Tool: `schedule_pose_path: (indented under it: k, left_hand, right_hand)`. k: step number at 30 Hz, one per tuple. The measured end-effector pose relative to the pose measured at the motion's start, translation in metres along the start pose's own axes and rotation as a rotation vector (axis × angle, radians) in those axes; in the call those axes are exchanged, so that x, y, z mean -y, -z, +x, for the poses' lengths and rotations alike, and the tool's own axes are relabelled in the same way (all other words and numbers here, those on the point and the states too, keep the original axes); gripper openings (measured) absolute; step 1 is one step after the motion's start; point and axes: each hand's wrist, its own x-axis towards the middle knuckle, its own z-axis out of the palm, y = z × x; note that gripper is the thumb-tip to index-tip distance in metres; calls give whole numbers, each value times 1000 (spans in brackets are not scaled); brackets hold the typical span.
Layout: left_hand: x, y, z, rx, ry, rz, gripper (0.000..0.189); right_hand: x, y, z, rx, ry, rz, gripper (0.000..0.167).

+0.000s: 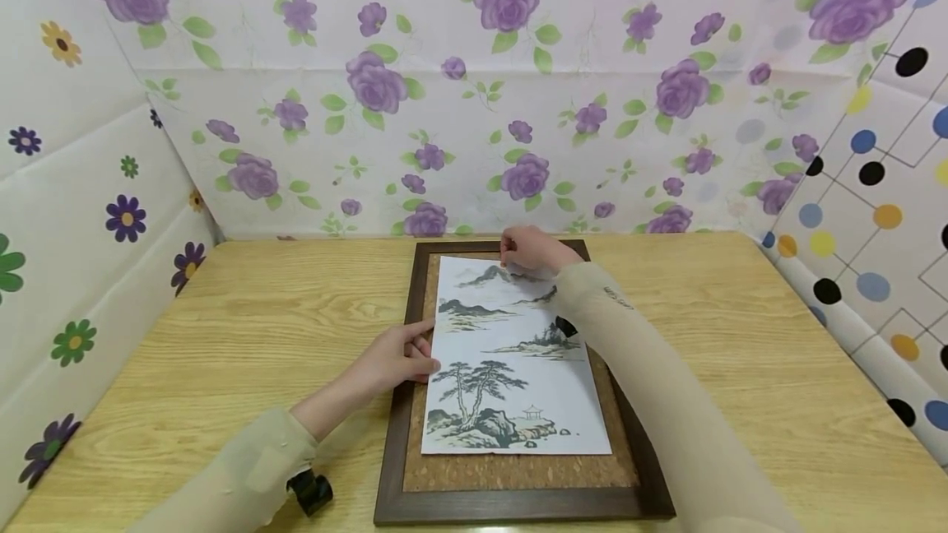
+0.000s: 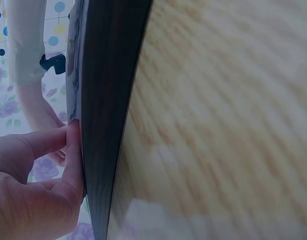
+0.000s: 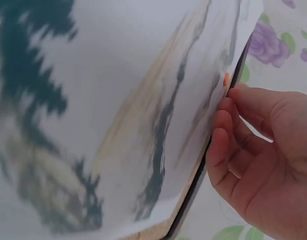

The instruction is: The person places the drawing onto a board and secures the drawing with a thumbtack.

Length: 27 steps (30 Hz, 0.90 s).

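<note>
A white sheet of paper (image 1: 511, 401) with printed ink landscape pictures lies over a dark-framed cork board (image 1: 518, 479). At the sheet's left edge, my left hand (image 1: 400, 356) holds it with thumb and fingertips, beside the frame's left bar; the left wrist view shows the fingertips (image 2: 73, 132) close together there. My right hand (image 1: 533, 249) is at the sheet's top edge. Its thumb and finger pinch a small orange push pin (image 3: 226, 79), mostly hidden by the fingertips, against the paper. The right forearm covers part of the sheet's right side.
The board rests on a light wood-grain table (image 1: 281, 319). Behind it stands a wall covering (image 1: 311, 146) with purple flowers. Patterned sheets close off the left and right sides. A dark wrist strap (image 1: 309, 490) is on the left arm.
</note>
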Motion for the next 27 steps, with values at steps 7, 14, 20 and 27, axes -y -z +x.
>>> schedule_pose_path:
  k: [7,14,20,27]
  left_hand:
    - [-1,2,-1,3,5,-11,73]
    - [0,2,0,8,-4,-4,73]
    - [1,2,0,8,-2,-1,73]
    - [1,3,-1,16,-15,16,73]
  right_hand:
    - [-10,13,-9,-74,13,45,12]
    - [-25,23,-20,-63,-31,116,12]
    - [-31,31,-28,-73,-9,128,14]
    - [-30,38,-39,-84,-21,110,15]
